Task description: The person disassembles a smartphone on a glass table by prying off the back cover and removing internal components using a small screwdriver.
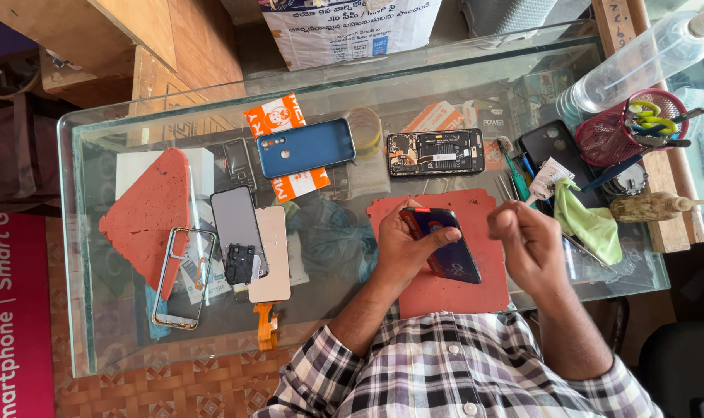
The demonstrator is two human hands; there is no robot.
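Observation:
My left hand (404, 246) grips a dark blue phone (447, 249) by its upper end, thumb lying across its face, over a red rubber work mat (476, 288). My right hand (526, 241) hovers just right of the phone with its fingers curled in; whether they pinch anything small is not visible. Both sleeves are plaid.
On the glass table (89, 232): a blue back cover (305, 147), an opened phone body (435, 152), a display panel (236, 220), a clear frame (183, 277), a second red mat (151, 213), a green cloth (592, 224), a red tool basket (634, 128), a plastic bottle (638, 66).

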